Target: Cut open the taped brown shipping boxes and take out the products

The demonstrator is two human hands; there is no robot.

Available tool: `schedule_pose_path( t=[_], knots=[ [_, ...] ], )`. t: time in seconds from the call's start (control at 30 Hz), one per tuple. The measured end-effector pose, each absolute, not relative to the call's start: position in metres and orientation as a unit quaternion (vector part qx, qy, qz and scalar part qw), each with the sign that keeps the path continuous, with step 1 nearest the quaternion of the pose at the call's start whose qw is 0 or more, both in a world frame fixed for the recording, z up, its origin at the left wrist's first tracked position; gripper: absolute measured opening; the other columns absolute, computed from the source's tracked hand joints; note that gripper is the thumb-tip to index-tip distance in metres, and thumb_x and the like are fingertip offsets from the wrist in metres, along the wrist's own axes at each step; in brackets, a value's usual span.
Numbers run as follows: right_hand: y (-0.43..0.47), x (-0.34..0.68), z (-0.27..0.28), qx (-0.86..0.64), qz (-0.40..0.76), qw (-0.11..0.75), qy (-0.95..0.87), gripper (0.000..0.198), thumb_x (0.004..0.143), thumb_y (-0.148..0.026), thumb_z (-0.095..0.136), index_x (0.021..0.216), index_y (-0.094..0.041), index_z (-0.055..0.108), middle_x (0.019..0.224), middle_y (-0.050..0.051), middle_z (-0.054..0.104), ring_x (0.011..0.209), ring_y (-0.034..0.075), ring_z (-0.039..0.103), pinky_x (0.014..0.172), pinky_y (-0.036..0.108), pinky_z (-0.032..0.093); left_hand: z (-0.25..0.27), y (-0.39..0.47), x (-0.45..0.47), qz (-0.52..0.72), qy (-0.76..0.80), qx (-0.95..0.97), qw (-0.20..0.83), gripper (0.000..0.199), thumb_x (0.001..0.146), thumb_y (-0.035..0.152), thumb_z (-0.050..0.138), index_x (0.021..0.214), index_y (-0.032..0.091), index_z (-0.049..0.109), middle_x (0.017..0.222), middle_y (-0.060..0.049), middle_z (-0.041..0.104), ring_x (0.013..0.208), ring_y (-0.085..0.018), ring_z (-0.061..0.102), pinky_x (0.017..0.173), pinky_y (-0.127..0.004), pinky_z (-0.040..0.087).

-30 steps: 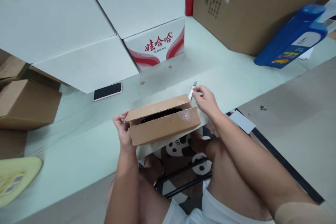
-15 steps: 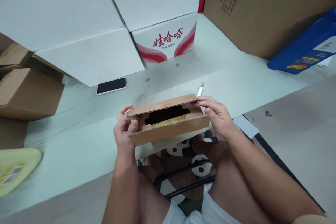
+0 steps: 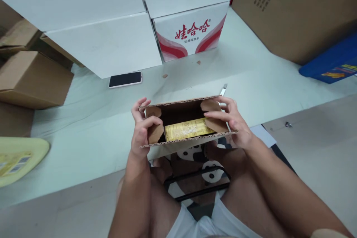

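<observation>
A brown cardboard box (image 3: 181, 102) faces me with its top open, at the table's front edge. My left hand (image 3: 141, 128) grips its left end, the index finger on the small side flap (image 3: 155, 134) there. At the right end my right hand (image 3: 235, 121) holds the box, its fingers bent over the rim and against the right side flap (image 3: 217, 123). Inside lies a yellow printed packet (image 3: 186, 129) that looks shiny; the rest of the interior is dark. Just behind the right hand, a cutter knife (image 3: 223, 89) lies on the table, partly hidden.
A phone (image 3: 125, 79) lies on the pale table (image 3: 92, 126). White cartons (image 3: 108, 44) and a red-and-white carton (image 3: 192, 35) stand behind. Brown boxes (image 3: 36, 78) and a yellow container (image 3: 22, 160) are at left, a large brown carton (image 3: 295, 18) and blue container (image 3: 331, 61) at right.
The box's top flaps have spread wider, and more of the yellow packet shows. My fingers have moved inward onto the side flaps. The whole view has shifted slightly.
</observation>
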State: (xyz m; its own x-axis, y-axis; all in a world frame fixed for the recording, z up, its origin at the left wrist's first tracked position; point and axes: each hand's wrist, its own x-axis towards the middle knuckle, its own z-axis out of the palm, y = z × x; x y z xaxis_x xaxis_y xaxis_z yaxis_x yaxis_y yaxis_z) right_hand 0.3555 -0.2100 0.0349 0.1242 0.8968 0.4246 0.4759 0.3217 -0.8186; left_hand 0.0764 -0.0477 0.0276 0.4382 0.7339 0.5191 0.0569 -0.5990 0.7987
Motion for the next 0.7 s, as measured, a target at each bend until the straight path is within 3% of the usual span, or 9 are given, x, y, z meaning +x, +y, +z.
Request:
schedule_pose_path(
  t=[0.17, 0.33, 0.43, 0.47, 0.53, 0.7],
  knots=[
    [-0.211, 0.348, 0.041, -0.552, 0.128, 0.523, -0.636, 0.056, 0.103, -0.060, 0.030, 0.112, -0.034, 0.078, 0.142, 0.006, 0.047, 0.133, 0.031, 0.050, 0.107, 0.055, 0.048, 0.032, -0.049, 0.081, 0.520, 0.181, 0.711, 0.438, 0.056, 0.086, 0.071, 0.060, 0.065, 0.019, 0.054, 0.146, -0.004, 0.046, 0.136, -0.033, 0.050, 0.112, -0.047, 0.048],
    [-0.214, 0.351, 0.050, -0.555, 0.003, 0.610, -0.566, 0.035, 0.098, -0.049, 0.054, 0.078, -0.025, 0.070, 0.120, 0.007, 0.060, 0.119, 0.027, 0.061, 0.103, 0.049, 0.054, 0.029, -0.044, 0.083, 0.538, 0.160, 0.695, 0.450, 0.058, 0.081, 0.072, 0.066, 0.064, 0.019, 0.048, 0.140, -0.005, 0.049, 0.125, -0.032, 0.059, 0.102, -0.048, 0.054],
    [-0.220, 0.355, 0.059, -0.559, -0.057, 0.618, -0.550, 0.014, 0.093, -0.030, 0.064, 0.082, -0.027, 0.071, 0.115, 0.006, 0.067, 0.124, 0.027, 0.063, 0.108, 0.051, 0.053, 0.026, -0.041, 0.081, 0.524, 0.153, 0.701, 0.460, 0.058, 0.080, 0.072, 0.068, 0.068, 0.019, 0.049, 0.142, -0.006, 0.049, 0.126, -0.033, 0.060, 0.103, -0.049, 0.054],
    [-0.223, 0.356, 0.065, -0.557, -0.061, 0.610, -0.561, 0.010, 0.091, -0.023, 0.065, 0.090, -0.028, 0.073, 0.111, 0.005, 0.070, 0.120, 0.027, 0.066, 0.107, 0.050, 0.054, 0.027, -0.040, 0.081, 0.516, 0.159, 0.703, 0.462, 0.057, 0.079, 0.072, 0.069, 0.070, 0.019, 0.049, 0.144, -0.007, 0.049, 0.128, -0.034, 0.060, 0.104, -0.050, 0.054],
    [-0.228, 0.353, 0.084, -0.548, -0.057, 0.567, -0.612, 0.026, 0.089, -0.012, 0.064, 0.104, -0.030, 0.074, 0.098, 0.002, 0.074, 0.106, 0.024, 0.073, 0.101, 0.047, 0.058, 0.029, -0.042, 0.079, 0.501, 0.169, 0.713, 0.461, 0.057, 0.079, 0.072, 0.070, 0.073, 0.020, 0.048, 0.145, -0.010, 0.050, 0.131, -0.036, 0.059, 0.105, -0.052, 0.053],
    [-0.217, 0.323, 0.159, -0.547, 0.006, 0.354, -0.759, 0.026, 0.093, -0.009, 0.059, 0.103, -0.029, 0.074, 0.090, -0.001, 0.078, 0.078, 0.015, 0.074, 0.072, 0.028, 0.059, 0.038, -0.047, 0.075, 0.490, 0.164, 0.732, 0.444, 0.047, 0.087, 0.063, 0.066, 0.076, 0.021, 0.047, 0.140, -0.014, 0.053, 0.133, -0.035, 0.057, 0.107, -0.054, 0.051]
  ],
)
